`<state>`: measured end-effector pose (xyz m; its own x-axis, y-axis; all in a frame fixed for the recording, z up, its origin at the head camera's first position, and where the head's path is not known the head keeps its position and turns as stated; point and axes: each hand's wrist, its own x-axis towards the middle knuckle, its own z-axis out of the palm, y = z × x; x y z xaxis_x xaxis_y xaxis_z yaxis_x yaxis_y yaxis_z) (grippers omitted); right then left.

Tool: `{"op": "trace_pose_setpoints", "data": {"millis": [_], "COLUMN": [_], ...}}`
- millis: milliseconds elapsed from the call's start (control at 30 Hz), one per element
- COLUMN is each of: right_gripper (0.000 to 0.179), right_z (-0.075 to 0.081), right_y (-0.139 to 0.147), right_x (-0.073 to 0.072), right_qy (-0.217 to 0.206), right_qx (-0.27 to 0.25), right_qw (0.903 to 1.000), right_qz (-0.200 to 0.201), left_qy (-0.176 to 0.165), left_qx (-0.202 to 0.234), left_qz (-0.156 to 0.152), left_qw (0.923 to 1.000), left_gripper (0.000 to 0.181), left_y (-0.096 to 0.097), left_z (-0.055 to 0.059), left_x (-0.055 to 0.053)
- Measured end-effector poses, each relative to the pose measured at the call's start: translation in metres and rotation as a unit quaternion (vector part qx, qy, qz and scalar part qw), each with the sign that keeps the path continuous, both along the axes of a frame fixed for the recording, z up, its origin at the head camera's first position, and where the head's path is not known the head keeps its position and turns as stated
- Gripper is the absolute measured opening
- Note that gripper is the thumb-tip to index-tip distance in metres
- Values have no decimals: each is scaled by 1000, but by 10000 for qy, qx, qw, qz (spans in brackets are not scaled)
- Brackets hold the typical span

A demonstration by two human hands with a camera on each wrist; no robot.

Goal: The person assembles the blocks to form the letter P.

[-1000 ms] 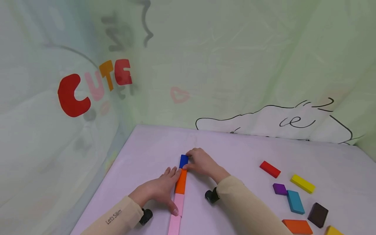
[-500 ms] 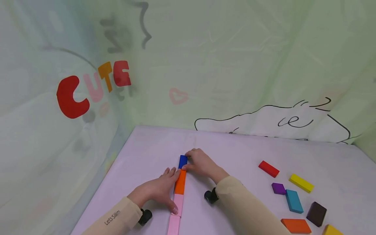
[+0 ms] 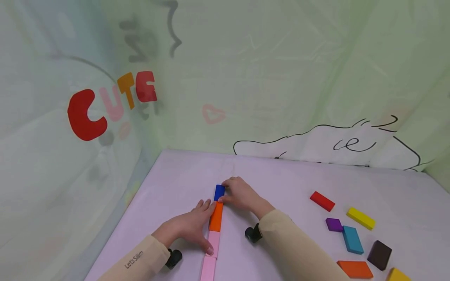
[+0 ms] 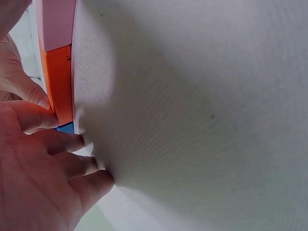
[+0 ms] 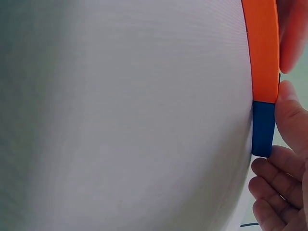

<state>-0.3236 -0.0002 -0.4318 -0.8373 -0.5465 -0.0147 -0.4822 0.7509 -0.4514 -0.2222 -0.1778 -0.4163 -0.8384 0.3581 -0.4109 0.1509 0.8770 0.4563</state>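
A row of flat blocks runs away from me on the table: two pink blocks (image 3: 214, 242), an orange block (image 3: 216, 216) and a blue block (image 3: 219, 192) at the far end. My left hand (image 3: 191, 225) lies along the row's left side, fingers stretched, index fingertip at the orange block and thumb on the nearer part of a pink one. From the right, my right hand (image 3: 242, 196) pinches the blue block, thumb near its joint with the orange block and index finger at its far end. In the right wrist view the blue block (image 5: 263, 129) meets the orange block end to end.
Loose blocks lie to the right: red (image 3: 322, 201), yellow (image 3: 361, 218), purple (image 3: 334, 224), teal (image 3: 353, 239), dark brown (image 3: 379, 255), orange (image 3: 355, 269) and another yellow (image 3: 398, 275) at the bottom edge. Hanging sheets close off the table's left and back.
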Motion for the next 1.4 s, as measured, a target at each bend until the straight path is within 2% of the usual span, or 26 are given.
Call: {"op": "trace_pose_setpoints", "data": {"millis": [333, 500, 667, 900, 1400], "right_gripper": [53, 53, 53, 52, 49], "right_z": [0, -1, -1, -1, -4], "right_y": [0, 0, 1, 1, 5], "right_x": [0, -2, -2, -1, -2], "right_qy": [39, 50, 51, -47, 95], "right_qx": [16, 1, -54, -133, -445], "right_qw": [10000, 10000, 9999, 9999, 9984], "right_qz": [4, 46, 99, 56, 337], "left_qy": [28, 0, 232, 422, 241], "left_qx": [52, 247, 355, 74, -473], "left_qz": [-8, 162, 409, 398, 314], "left_qw": [10000, 9996, 9983, 9983, 9981], "left_gripper": [121, 118, 114, 114, 126], "left_y": [-1, -3, -5, 0, 11], "left_z": [-2, 1, 0, 0, 3], "left_x": [0, -2, -12, -28, -52]}}
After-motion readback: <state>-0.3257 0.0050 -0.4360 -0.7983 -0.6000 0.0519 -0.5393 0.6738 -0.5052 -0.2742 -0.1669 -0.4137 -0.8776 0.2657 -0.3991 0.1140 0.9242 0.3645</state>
